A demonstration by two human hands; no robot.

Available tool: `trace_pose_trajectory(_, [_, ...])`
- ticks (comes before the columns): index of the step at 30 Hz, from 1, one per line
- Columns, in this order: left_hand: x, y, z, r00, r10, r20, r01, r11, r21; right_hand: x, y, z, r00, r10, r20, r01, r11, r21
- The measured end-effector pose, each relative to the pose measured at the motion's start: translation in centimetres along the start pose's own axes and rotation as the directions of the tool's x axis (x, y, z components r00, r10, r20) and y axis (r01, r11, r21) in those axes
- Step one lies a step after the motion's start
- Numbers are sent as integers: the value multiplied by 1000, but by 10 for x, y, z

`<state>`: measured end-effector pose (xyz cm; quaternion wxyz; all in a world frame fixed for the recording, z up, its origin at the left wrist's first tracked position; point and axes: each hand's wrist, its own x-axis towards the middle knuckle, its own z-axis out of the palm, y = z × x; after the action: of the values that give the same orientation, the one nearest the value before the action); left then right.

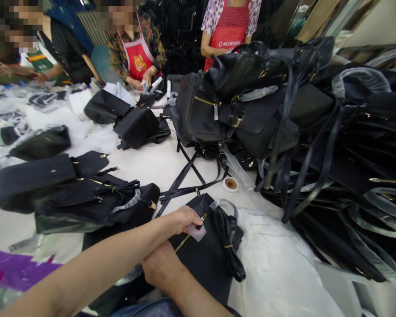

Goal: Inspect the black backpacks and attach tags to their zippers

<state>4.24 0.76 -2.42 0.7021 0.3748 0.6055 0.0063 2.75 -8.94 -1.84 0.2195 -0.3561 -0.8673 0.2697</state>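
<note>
A black leather-look backpack (206, 259) with gold metal parts lies on the table in front of me. My left hand (186, 219) reaches across it, fingers pinched at a small gold fitting (203, 216) near its top. A small translucent plastic piece (197, 232) sticks out below those fingertips. Crossing under my left forearm, my right hand (161, 264) rests at the bag's left side, and its fingers are hidden. Folded black straps (229, 240), tied with a yellow band, lie on the bag's right side, beside a handle wrapped in clear plastic (229, 204).
Black bags (247, 105) are piled high at the right, their straps hanging down. More bags (36, 180) lie to the left. A small round dish (230, 184) holding something brown sits beyond my bag. Across the table stand several people, some in red aprons (226, 33).
</note>
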Motion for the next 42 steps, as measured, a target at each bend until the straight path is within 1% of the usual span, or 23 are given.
trace_pose_trajectory(2, [-32, 9, 4, 999, 36, -9, -37, 998, -60, -4, -15, -11, 993, -86, 81, 74, 987, 143])
trace_pose_trajectory(3, [-50, 12, 6, 998, 64, -11, -64, 994, -85, -11, -22, -18, 990, -92, 107, 66, 971, 231])
trace_pose_trajectory(5, [-84, 12, 12, 989, 146, -7, -146, 978, -152, -31, -30, -36, 992, 8, 124, -64, 891, 450])
trace_pose_trajectory(6, [-98, 8, 14, 982, 190, -7, -188, 962, -197, -45, -30, -44, 985, 96, 141, -160, 804, 572])
trace_pose_trajectory(7, [-109, 2, 17, 975, 224, -9, -219, 945, -242, -59, -28, -52, 959, 224, 173, -281, 676, 681])
trace_pose_trajectory(8, [-117, -6, 19, 968, 249, -20, -244, 928, -281, -74, -24, -59, 916, 322, 238, -381, 519, 765])
trace_pose_trajectory(9, [-121, -15, 21, 964, 262, -36, -260, 915, -309, -88, -18, -63, 864, 411, 290, -444, 354, 823])
trace_pose_trajectory(10, [-121, -26, 22, 961, 269, -62, -274, 907, -318, -100, -10, -66, 808, 494, 321, -465, 202, 862])
trace_pose_trajectory(12, [-113, -50, 24, 943, 295, -152, -328, 896, -300, -118, 3, -65, 696, 653, 297, -372, -26, 928])
trace_pose_trajectory(14, [-102, -75, 25, 922, 315, -225, -372, 884, -283, -128, 11, -58, 553, 787, 275, -227, -175, 958])
trace_pose_trajectory(16, [-94, -99, 27, 918, 297, -264, -373, 872, -317, -131, 12, -46, 436, 840, 323, -130, -297, 946])
trace_pose_trajectory(17, [-92, -109, 29, 921, 276, -274, -363, 864, -349, -131, 9, -40, 396, 843, 365, -106, -353, 930])
trace_pose_trajectory(20, [-95, -128, 32, 920, 247, -305, -359, 843, -400, -131, 0, -24, 322, 818, 477, -79, -479, 874])
trace_pose_trajectory(22, [-99, -133, 34, 922, 242, -301, -351, 850, -392, -132, -5, -18, 279, 799, 533, -104, -526, 844])
trace_pose_trajectory(23, [-101, -133, 34, 927, 236, -293, -340, 857, -388, -132, -7, -17, 268, 785, 558, -121, -547, 828])
trace_pose_trajectory(24, [-102, -134, 34, 932, 226, -284, -328, 862, -387, -133, -8, -17, 271, 767, 581, -139, -567, 812])
trace_pose_trajectory(27, [-103, -134, 33, 940, 204, -275, -305, 864, -400, -135, -11, -23, 325, 723, 609, -193, -580, 792])
trace_pose_trajectory(30, [-102, -135, 32, 944, 206, -260, -299, 866, -401, -139, -12, -28, 380, 762, 524, -186, -492, 850])
trace_pose_trajectory(33, [-101, -138, 32, 944, 212, -253, -300, 871, -389, -142, -12, -26, 420, 768, 483, -161, -461, 873])
trace_pose_trajectory(34, [-101, -138, 32, 944, 213, -253, -300, 874, -383, -142, -11, -24, 424, 771, 475, -161, -452, 878])
trace_pose_trajectory(35, [-101, -139, 33, 944, 213, -253, -299, 877, -376, -142, -11, -21, 418, 782, 462, -161, -436, 885])
trace_pose_trajectory(39, [-102, -141, 36, 943, 215, -256, -296, 891, -344, -138, -9, -10, 349, 838, 419, -175, -381, 908])
trace_pose_trajectory(42, [-100, -144, 39, 936, 227, -268, -309, 895, -322, -134, -10, -7, 353, 827, 437, -207, -387, 899])
